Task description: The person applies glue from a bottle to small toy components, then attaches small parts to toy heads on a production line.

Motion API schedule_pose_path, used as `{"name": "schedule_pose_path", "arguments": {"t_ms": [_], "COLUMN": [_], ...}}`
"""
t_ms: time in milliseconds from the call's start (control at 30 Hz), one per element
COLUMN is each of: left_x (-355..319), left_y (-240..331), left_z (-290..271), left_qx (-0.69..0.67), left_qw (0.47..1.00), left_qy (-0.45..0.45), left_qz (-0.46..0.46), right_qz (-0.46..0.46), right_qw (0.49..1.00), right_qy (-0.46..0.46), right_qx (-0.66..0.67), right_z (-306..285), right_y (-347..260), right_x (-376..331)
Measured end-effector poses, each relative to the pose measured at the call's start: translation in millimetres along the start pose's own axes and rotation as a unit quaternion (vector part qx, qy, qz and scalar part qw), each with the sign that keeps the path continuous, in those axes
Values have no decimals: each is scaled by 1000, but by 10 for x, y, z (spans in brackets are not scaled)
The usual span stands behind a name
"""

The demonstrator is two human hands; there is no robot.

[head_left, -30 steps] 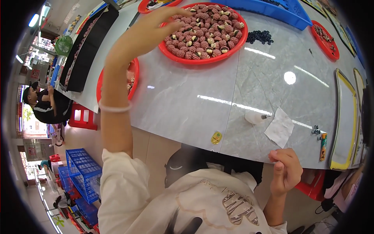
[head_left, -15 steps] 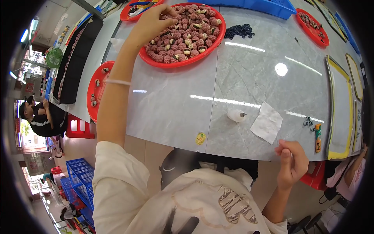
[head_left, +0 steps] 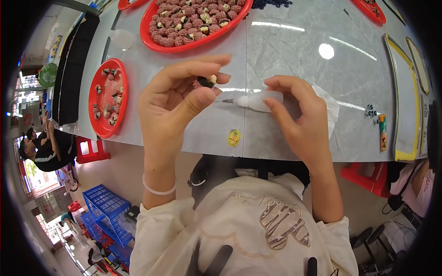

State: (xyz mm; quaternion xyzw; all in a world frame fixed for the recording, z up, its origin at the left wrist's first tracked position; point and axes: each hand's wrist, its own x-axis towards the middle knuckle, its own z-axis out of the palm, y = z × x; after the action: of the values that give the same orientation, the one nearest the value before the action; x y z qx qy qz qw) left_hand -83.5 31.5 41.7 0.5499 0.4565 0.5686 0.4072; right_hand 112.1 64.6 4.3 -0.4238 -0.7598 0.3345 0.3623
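My left hand (head_left: 166, 103) is raised over the table, closed on a small bumpy pink figure (head_left: 206, 82) with black and cream parts, pinched between thumb and fingers. My right hand (head_left: 306, 117) grips a white squeeze bottle (head_left: 260, 101) between thumb and fingers. The bottle lies level in the grip, its thin metal needle tip pointing left, just below the figure. Under and behind my right hand a white paper sheet (head_left: 332, 106) is partly hidden. Beyond my hands, a large red tray (head_left: 193, 46) is heaped with similar pink figures.
A smaller red tray (head_left: 95, 120) with several figures sits at left. Dark small rings (head_left: 271, 3) lie at the far edge. At right are small dark beads (head_left: 370, 110), an orange-green tube (head_left: 382, 133) and a yellow-edged frame (head_left: 405, 154). A yellow sticker (head_left: 234, 138) marks the near edge.
My left hand has come back from the large tray with a pink figure. My right hand has picked up the bottle from the table and tipped it level. The view has shifted.
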Motion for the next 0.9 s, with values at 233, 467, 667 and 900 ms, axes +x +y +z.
{"name": "schedule_pose_path", "arguments": {"t_ms": [233, 467, 667, 900], "left_x": [-237, -491, -461, -492], "left_y": [-109, -326, -320, -417], "left_z": [69, 375, 556, 756], "left_qx": [-152, -269, -210, -262], "left_qw": [986, 962, 966, 950], "left_qy": [61, 19, 20, -22], "left_qz": [26, -53, -147, -166], "right_qz": [87, 202, 162, 129], "right_qw": [977, 851, 877, 942], "right_qy": [112, 44, 90, 37], "right_qx": [158, 483, 443, 306], "right_z": [-46, -380, -504, -757], "right_y": [20, 161, 259, 160], "right_x": [-143, -364, -462, -503]}}
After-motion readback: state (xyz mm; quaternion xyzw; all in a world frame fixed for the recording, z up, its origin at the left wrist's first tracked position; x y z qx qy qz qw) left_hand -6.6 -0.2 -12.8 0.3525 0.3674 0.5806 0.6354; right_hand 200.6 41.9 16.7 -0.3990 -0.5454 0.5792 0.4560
